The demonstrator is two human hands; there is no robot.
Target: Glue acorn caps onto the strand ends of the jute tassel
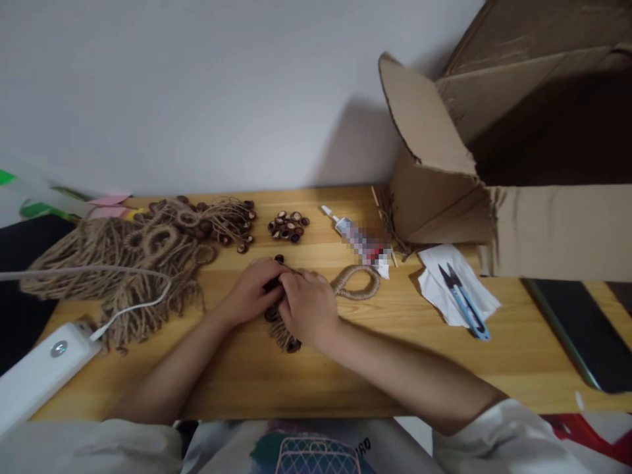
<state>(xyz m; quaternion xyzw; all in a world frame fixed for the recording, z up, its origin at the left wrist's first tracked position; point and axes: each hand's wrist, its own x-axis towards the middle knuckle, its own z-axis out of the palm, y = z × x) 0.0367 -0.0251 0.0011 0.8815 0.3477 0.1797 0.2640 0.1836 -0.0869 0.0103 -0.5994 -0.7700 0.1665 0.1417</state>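
My left hand (pixel 257 289) and my right hand (pixel 309 306) meet near the middle of the wooden table, closed around a bundle of twine cords with dark brown pieces (pixel 284 334). The bundle's lower end shows below and between the hands; its upper part is mostly hidden by my fingers. A twine-wrapped ring (pixel 359 293) lies just right of my right hand. Behind the hands sits a small pile of dark, hollow nut-like pieces (pixel 289 227). A tube with a white nozzle (pixel 353 236) lies behind the ring.
A heap of twine tassels (pixel 118 257) covers the left side. A white device with a cable (pixel 54 362) is at the front left. Blue-handled snips (pixel 467 306) rest on white tissue (pixel 432 296) at right, beside an open cardboard box (pixel 439 204) and a dark phone (pixel 582 329).
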